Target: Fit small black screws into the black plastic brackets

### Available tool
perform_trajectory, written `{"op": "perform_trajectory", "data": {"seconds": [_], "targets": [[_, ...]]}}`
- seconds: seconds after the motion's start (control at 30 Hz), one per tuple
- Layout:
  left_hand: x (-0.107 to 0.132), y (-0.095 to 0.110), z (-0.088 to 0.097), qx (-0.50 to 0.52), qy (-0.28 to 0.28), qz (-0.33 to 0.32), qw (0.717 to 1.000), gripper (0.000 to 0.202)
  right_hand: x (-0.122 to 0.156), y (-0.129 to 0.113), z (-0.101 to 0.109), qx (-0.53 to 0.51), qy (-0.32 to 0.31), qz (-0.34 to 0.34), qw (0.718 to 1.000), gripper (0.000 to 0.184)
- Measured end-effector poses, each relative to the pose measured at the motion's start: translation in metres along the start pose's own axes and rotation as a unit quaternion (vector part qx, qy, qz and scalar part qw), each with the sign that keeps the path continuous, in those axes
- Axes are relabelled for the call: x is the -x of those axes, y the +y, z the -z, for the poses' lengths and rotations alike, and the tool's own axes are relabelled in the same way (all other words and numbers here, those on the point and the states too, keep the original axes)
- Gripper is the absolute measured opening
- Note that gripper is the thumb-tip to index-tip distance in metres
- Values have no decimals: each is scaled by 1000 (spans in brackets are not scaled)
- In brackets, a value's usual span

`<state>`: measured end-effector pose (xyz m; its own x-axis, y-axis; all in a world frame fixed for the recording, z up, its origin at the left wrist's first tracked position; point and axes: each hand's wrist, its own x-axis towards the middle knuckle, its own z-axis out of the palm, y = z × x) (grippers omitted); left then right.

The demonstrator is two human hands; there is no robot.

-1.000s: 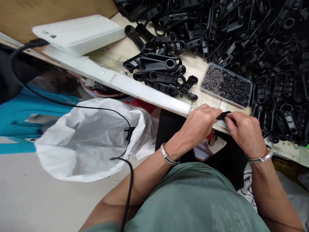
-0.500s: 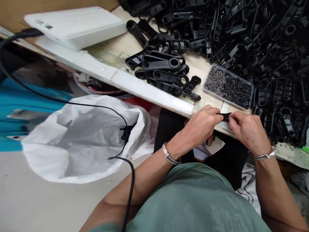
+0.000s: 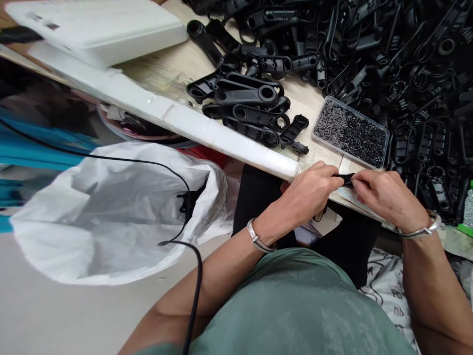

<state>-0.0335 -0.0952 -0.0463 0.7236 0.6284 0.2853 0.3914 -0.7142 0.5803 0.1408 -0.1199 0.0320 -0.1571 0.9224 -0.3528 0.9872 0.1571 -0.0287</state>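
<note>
My left hand (image 3: 308, 192) and my right hand (image 3: 384, 196) meet at the near edge of the table, fingers pinched together on a small black plastic part (image 3: 345, 178) held between them. Most of that part is hidden by my fingers. Just beyond my hands stands a clear tray of small dark screws (image 3: 349, 131). A neat group of black plastic levers (image 3: 251, 106) lies to the left of the tray.
A large heap of black plastic parts (image 3: 388, 49) covers the back and right of the table (image 3: 173, 69). A white box (image 3: 96, 27) lies at the far left. A white woven sack (image 3: 114, 207) stands open on the floor at the left, with a black cable (image 3: 192, 276) across it.
My hands stay together on the small part. The view has shifted slightly, so the table and sack sit a little lower left and my right wrist farther right.
</note>
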Motion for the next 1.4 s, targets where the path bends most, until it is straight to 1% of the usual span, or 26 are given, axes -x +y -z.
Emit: {"op": "perform_trajectory", "data": {"seconds": [0.1,0.2,0.3,0.4,0.47,0.53,0.6,0.67,0.73,0.8,0.83,0.87,0.9,0.93,0.97,1.0,1.03,1.07,1.1,1.13,1.17,1.23,1.27,1.3,1.33,1.4], "targets": [[1,0,0,6,4,0,1000,21,-2,-7,1,17,-10,-48,999,23],[1,-1,0,8,11,-4,1000,21,-3,-13,1,25,-16,-75,997,24],[1,-2,-1,2,12,-9,1000,20,-3,-14,0,61,-14,-72,995,24],[1,-2,-2,-3,12,-6,1000,19,-3,-11,-3,120,7,-50,992,24],[0,-1,-2,-4,13,-2,1000,20,-3,-14,-6,160,25,-41,986,24],[1,0,-1,-2,13,-1,1000,23,-1,-24,-9,197,46,-44,978,22],[2,1,0,4,15,-2,1000,24,-1,-41,-11,227,71,-65,969,22],[2,1,2,10,20,-5,1000,24,-3,-57,-11,232,87,-91,964,25],[3,0,1,12,29,-8,999,25,-5,-63,-9,209,88,-116,967,27],[4,-1,-3,8,52,-13,999,26,-4,-54,-9,154,83,-118,978,25],[5,-2,-5,7,68,-14,998,26,-2,-45,-11,98,80,-110,986,23],[6,-2,-8,8,86,-14,996,25,1,-33,-14,17,87,-102,991,20],[6,-1,-10,13,107,-13,994,22,5,-22,-18,-92,102,-95,986,18],[7,-1,-13,21,131,-12,991,19,9,-12,-23,-229,129,-98,960,17],[8,1,-15,30,158,-12,987,16,13,-4,-30,-359,179,-120,908,18],[8,3,-16,38,184,-13,982,14,17,1,-36,-461,220,-140,848,24],[9,5,-17,41,213,-15,976,13,20,2,-42,-537,252,-159,789,36],[9,8,-17,41,239,-17,970,12,22,0,-48,-591,268,-172,741,49],[9,10,-17,37,261,-19,964,11,23,-4,-52,-633,263,-174,707,60],[9,13,-17,32,277,-19,960,11,24,-9,-54,-669,249,-168,680,67],[9,16,-17,27,286,-17,958,11,23,-16,-56,-703,234,-159,653,71],[9,21,-16,20,295,-13,955,10,22,-26,-55,-755,223,-139,601,68],[9,23,-16,19,296,-12,955,10,20,-29,-54,-769,228,-133,582,63],[10,25,-16,19,297,-11,955,10,19,-32,-53,-775,237,-133,570,58],[10,27,-16,20,298,-10,954,10,19,-32,-52,-777,243,-136,564,54],[12,31,-16,28,305,-10,952,11,18,-31,-49,-778,246,-141,561,48]]}}
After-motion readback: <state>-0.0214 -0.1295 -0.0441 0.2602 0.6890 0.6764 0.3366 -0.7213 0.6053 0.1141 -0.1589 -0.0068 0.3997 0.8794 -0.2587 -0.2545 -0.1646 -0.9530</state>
